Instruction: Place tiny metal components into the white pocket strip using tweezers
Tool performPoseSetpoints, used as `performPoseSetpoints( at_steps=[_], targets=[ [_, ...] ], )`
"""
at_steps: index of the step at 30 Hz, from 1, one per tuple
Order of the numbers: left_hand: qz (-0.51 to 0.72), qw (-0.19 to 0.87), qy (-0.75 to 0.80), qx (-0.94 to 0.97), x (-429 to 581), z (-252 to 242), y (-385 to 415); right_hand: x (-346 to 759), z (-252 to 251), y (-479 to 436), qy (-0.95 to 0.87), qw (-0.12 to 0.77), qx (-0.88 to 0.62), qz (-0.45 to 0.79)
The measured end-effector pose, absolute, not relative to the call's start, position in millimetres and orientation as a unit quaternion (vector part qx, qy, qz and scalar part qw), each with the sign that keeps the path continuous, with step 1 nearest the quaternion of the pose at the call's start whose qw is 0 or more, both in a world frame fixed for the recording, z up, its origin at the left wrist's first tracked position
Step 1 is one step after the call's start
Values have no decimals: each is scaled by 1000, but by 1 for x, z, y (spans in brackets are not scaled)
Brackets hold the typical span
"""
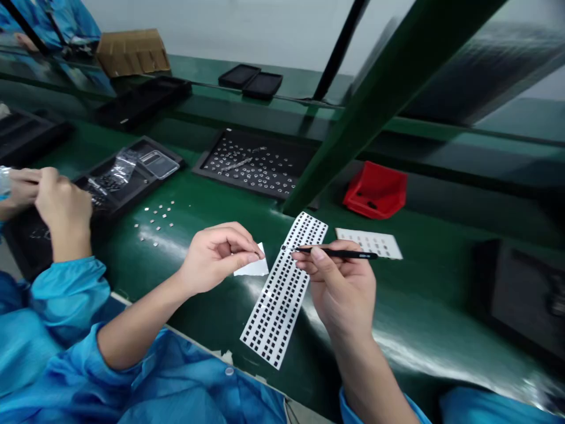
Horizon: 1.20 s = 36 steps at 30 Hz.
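Note:
Black tweezers [348, 253] are gripped in my right hand [342, 282], their tips pointing left over a white sheet with rows of small black squares [276, 300]. The sheet lies at a slant on the green table. Left of it, my left hand [223, 256] is closed, thumb and fingers pinched together; what is between them is too small to make out. A small white paper piece [253, 270] shows just under those fingertips, and I cannot tell whether they hold it. Beyond my right hand lies a white card with small pieces in rows [388, 244].
A red bin [377, 191] stands behind the card, beside a slanted green post [353, 118]. A black tray [260, 186] bears many small rings. Several small square pieces [164, 216] lie at left. A co-worker's hands [62, 200] work near another black tray [132, 191].

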<state>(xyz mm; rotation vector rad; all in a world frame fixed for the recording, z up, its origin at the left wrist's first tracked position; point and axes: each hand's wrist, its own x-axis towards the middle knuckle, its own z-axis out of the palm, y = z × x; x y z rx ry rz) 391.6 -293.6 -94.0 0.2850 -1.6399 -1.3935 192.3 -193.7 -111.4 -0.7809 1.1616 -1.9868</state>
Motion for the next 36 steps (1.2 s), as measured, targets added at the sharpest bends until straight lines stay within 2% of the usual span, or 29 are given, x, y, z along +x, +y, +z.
performPoseSetpoints(
  at_steps=[7, 15, 23, 28, 32, 36],
  targets=[
    [-541, 473, -693, 60, 370, -98, -300, 184, -105, -189, 435, 348, -295, -776],
    [-524, 473, -702, 88, 377, -112, -304, 182, -107, -187, 443, 344, -333, -758],
    [-296, 524, -798, 29, 386, -109, -304, 184, -109, -191, 414, 373, -316, -768],
    [-237, 537, -810, -6, 390, -109, -302, 185, -111, -191, 409, 372, -324, -768],
    [-232, 543, -807, 2, 387, -110, -303, 185, -113, -192, 401, 373, -327, -770],
    [-309, 521, -789, 102, 379, -115, -307, 184, -113, -192, 395, 377, -322, -773]
  ],
)
